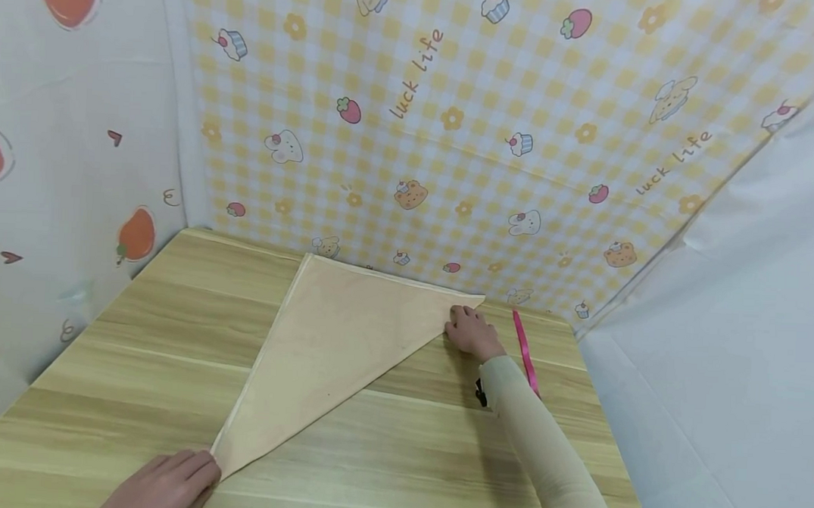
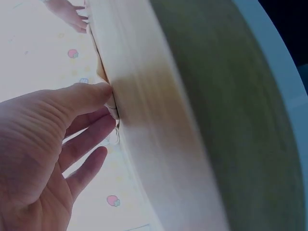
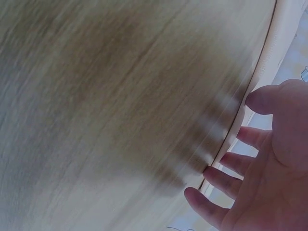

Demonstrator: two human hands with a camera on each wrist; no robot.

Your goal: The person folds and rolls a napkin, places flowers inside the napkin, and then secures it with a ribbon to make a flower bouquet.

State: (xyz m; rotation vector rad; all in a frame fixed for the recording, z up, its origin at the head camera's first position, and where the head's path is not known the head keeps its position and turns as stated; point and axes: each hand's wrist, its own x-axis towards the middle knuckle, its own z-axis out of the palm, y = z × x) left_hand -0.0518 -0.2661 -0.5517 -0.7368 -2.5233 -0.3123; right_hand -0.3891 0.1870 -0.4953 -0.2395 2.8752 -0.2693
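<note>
A beige cloth (image 1: 342, 334), folded into a triangle with pale hemmed edges, lies flat on the wooden table. At its near corner, my left hand (image 1: 168, 482) pinches the tip between thumb and fingers. In the left wrist view, the thumb of that left hand (image 2: 48, 130) meets the cloth edge, while the outer fingers are loosely bent. My right hand (image 1: 473, 333) rests on the cloth near its far right corner. Seen from the right wrist, the fingers of the right hand (image 3: 269, 159) are spread, with fingertips touching the cloth's folded edge and the table.
A pink ribbon (image 1: 524, 346) lies on the table (image 1: 171, 335) right of the right hand. Beside the right forearm is a small black object (image 1: 480, 392), partly covered by the sleeve. A patterned yellow check curtain (image 1: 452, 157) stands behind the table, and white sheets hang at both sides.
</note>
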